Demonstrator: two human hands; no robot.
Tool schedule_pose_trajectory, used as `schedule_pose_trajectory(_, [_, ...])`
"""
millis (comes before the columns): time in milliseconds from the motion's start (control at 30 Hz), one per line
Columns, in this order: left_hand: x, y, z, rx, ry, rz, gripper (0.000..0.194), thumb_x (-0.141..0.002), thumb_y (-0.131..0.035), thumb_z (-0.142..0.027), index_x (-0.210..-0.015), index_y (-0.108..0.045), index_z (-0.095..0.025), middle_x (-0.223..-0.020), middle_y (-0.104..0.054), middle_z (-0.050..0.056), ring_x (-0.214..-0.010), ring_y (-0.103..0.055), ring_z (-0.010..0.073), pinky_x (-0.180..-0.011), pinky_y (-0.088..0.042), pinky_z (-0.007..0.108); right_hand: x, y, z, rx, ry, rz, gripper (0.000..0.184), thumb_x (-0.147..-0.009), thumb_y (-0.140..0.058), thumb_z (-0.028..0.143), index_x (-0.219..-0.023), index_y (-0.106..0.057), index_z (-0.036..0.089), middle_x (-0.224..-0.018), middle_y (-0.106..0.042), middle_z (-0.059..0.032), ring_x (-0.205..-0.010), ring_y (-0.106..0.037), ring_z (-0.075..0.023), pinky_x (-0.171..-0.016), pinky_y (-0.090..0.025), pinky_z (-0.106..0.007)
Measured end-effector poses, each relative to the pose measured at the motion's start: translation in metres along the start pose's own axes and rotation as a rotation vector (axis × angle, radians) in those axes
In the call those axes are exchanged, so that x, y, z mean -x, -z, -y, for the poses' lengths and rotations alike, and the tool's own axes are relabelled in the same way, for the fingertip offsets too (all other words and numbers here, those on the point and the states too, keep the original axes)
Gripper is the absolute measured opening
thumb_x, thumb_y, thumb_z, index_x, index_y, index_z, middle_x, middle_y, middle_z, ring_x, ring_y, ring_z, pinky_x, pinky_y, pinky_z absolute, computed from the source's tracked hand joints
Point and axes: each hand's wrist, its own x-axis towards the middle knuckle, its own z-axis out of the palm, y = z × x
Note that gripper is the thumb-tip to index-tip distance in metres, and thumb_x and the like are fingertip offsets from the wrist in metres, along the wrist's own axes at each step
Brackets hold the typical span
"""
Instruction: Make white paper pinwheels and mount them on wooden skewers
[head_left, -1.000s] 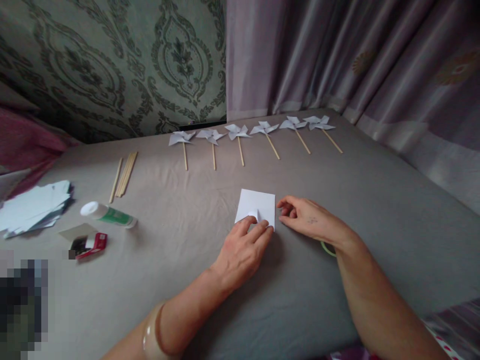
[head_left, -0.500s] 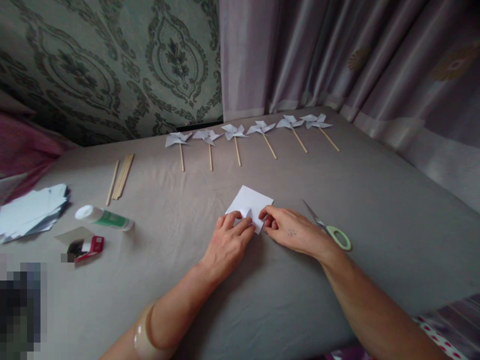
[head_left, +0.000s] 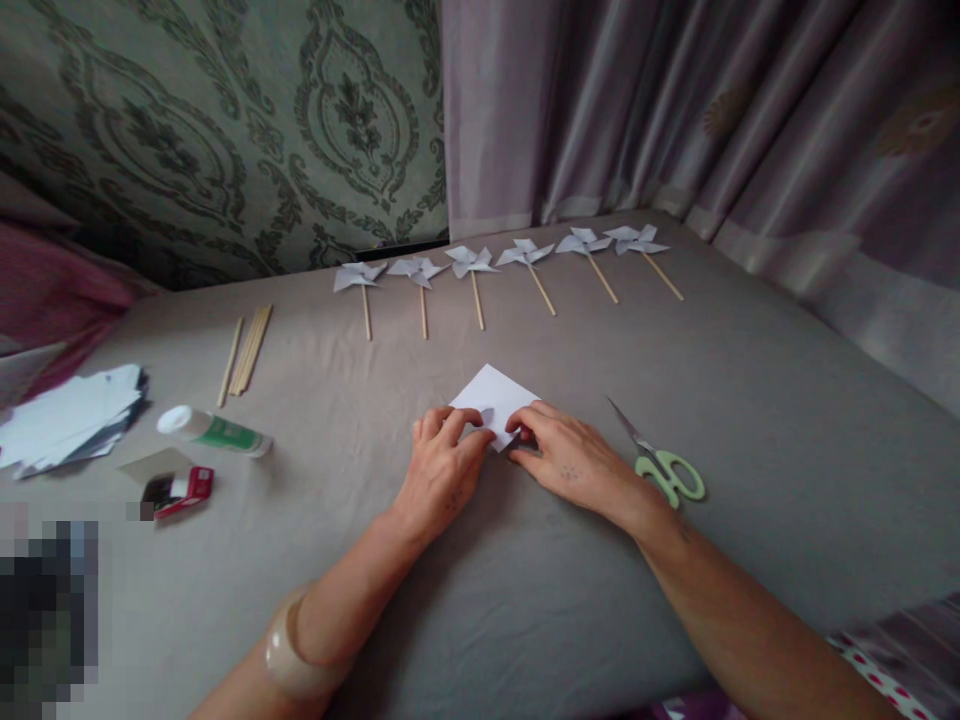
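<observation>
A white square of paper (head_left: 490,388) lies cornerwise on the cloth in front of me, its near part raised or folded between my fingertips. My left hand (head_left: 446,462) curls over the paper's left side, thumb and index finger pinching near its lower corner. From the other side, my right hand (head_left: 564,452) grips the paper's right edge with bent fingers and thumb. The fingers partly hide the lower edges. Beside my right wrist lie scissors (head_left: 658,465) with pale green handles, blades slightly apart and pointing away from me.
Several paper pinwheels (head_left: 472,262) on sticks lie in a row at the back. On the left are wooden sticks (head_left: 251,350), a glue stick (head_left: 217,432), an opened red box (head_left: 180,492) and a stack of paper sheets (head_left: 71,420). A curtain (head_left: 585,110) hangs behind the cloth-covered surface (head_left: 787,400).
My left hand has shifted slightly left and its fingers have moved along the paper's near edge. My right thumb has come under the edge, and the raised flap looks less upright.
</observation>
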Motion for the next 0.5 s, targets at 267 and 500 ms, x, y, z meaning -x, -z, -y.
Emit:
schedule_pose_trajectory(267, [0.0004, -0.0013, 0.0006, 0.029, 0.009, 0.033, 0.021, -0.092, -0.051, -0.02, -0.098, -0.07, -0.025, -0.109, -0.065, 0.007, -0.101, -0.048, 0.0236, -0.081, -0.039, 0.038, -0.0011, -0.0029, 0.0027, 0.054, 0.066, -0.009, 0.012, -0.09, -0.057, 0.021, -0.097, -0.066, 0.022, -0.1, -0.064, -0.0045, -0.09, -0.062, -0.0184, -0.074, -0.042, -0.028])
schedule_pose_trajectory(500, [0.0022, 0.001, -0.0009, 0.055, 0.001, 0.081, 0.021, -0.09, -0.051, -0.019, -0.098, -0.069, -0.023, -0.111, -0.063, 0.008, -0.104, -0.048, 0.0248, -0.081, -0.039, 0.039, -0.0034, -0.0015, -0.0004, -0.03, 0.094, 0.026, 0.013, -0.089, -0.057, 0.019, -0.091, -0.07, 0.022, -0.094, -0.065, -0.0034, -0.086, -0.062, -0.0163, -0.077, -0.043, -0.027])
